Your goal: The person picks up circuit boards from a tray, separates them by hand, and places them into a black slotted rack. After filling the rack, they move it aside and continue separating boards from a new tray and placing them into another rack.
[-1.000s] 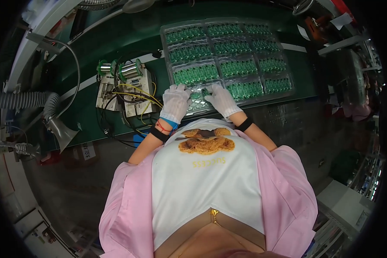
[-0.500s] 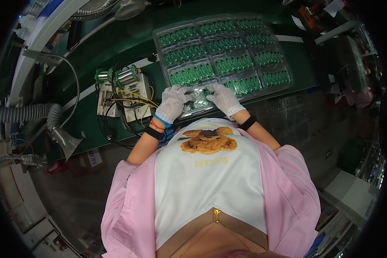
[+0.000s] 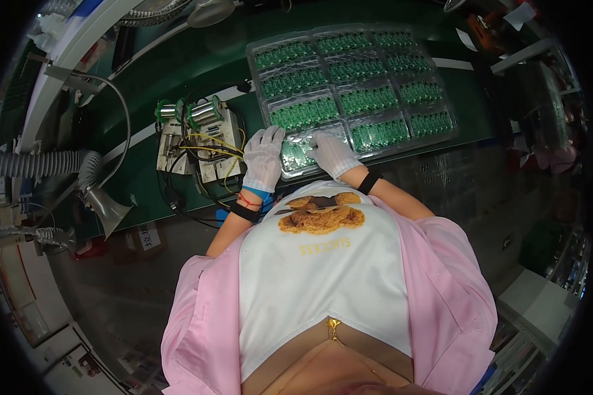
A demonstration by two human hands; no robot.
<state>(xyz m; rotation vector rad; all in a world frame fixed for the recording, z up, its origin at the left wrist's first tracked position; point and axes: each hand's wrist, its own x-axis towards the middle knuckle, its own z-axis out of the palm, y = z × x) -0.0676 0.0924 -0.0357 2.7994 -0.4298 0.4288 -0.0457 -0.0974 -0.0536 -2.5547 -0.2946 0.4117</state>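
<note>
A clear plastic tray (image 3: 370, 153) lies on the bench, its compartments filled with rows of small green circuit boards (image 3: 377, 134). My left hand (image 3: 264, 158), in a white knit glove, rests at the tray's near left corner with its fingers stretched out and nothing visible in them. Over the near left compartment is my right hand (image 3: 333, 154), gloved the same way. Its fingers are bent and drawn together beside the circuit boards there (image 3: 298, 154); whatever they may hold is hidden.
Left of the tray stands a metal fixture (image 3: 217, 158) with solder wire spools (image 3: 204, 112) and yellow and black cables. A grey flexible duct (image 3: 46, 164) ends in a funnel hood (image 3: 105, 209) at far left. The green bench's front edge runs just before me.
My left hand has drawn back from the near left compartment to the tray's corner, fingers straighter. My right hand has moved slightly left over that compartment. More green boards show in it.
</note>
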